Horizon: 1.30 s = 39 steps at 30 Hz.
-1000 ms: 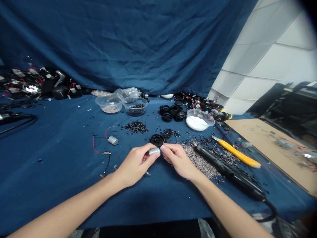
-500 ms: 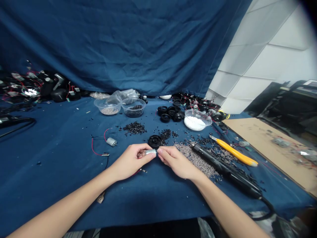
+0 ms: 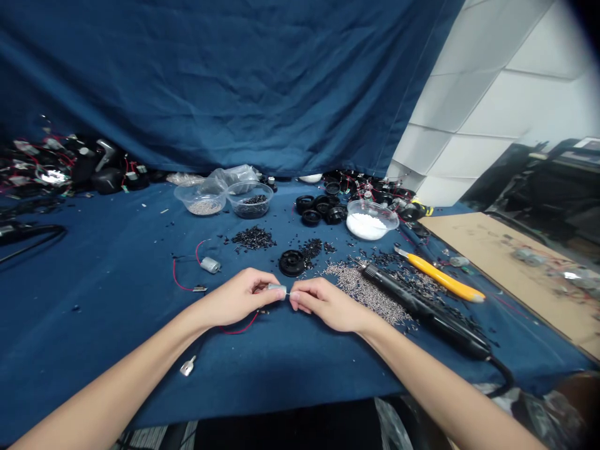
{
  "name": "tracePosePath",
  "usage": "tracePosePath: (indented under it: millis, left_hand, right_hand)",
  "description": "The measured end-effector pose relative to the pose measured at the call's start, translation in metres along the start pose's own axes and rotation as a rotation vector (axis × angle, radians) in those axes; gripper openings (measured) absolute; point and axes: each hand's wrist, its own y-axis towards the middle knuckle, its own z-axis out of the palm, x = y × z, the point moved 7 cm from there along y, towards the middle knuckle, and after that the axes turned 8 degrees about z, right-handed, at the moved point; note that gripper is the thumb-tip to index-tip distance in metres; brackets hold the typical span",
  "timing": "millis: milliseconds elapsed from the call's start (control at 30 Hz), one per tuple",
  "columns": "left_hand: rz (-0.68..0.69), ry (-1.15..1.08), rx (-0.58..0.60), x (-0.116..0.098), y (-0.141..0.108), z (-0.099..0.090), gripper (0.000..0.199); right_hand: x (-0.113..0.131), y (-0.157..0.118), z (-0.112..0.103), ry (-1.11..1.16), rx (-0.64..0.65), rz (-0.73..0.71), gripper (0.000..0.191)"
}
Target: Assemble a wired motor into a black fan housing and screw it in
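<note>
My left hand (image 3: 239,295) is closed around a small silver motor (image 3: 277,288), whose thin shaft points right. The fingertips of my right hand (image 3: 323,302) are pinched at the shaft's end; what they hold there is too small to make out. A red wire (image 3: 244,329) curves below my left hand. Just behind the hands lies a round black part (image 3: 292,263). A second silver motor (image 3: 210,265) with a red wire rests to the left, and a small metal piece (image 3: 188,366) lies nearer the front edge.
Black screws (image 3: 254,237) and silver screws (image 3: 370,292) lie in piles. An electric screwdriver (image 3: 426,312) and a yellow-handled tool (image 3: 440,278) lie right. Behind stand clear bowls (image 3: 250,205), a bowl of white material (image 3: 368,225) and black rings (image 3: 323,206). Cardboard (image 3: 469,231) lies far right.
My right fingertips have drawn slightly away from the motor body, showing the shaft between the hands. More of the red wire shows below my left hand. The view has shifted slightly.
</note>
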Motion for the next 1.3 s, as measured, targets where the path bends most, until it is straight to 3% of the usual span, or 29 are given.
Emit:
tracePosePath:
  millis: [733,1100,1300]
  left_hand:
    - [-0.017,-0.056,-0.167,0.004,0.004,0.009,0.032]
    - [-0.092,-0.105,-0.212,0.008,0.007,0.015,0.032]
    - [-0.076,-0.047,-0.195,-0.001,0.01,0.012,0.035]
  right_hand:
    - [-0.007,0.0,-0.002,0.024,-0.07,0.016,0.028]
    - [-0.016,0.001,-0.002,0.204,-0.067,0.021,0.025]
    - [-0.009,0.0,-0.007,0.367,0.02,0.02,0.031]
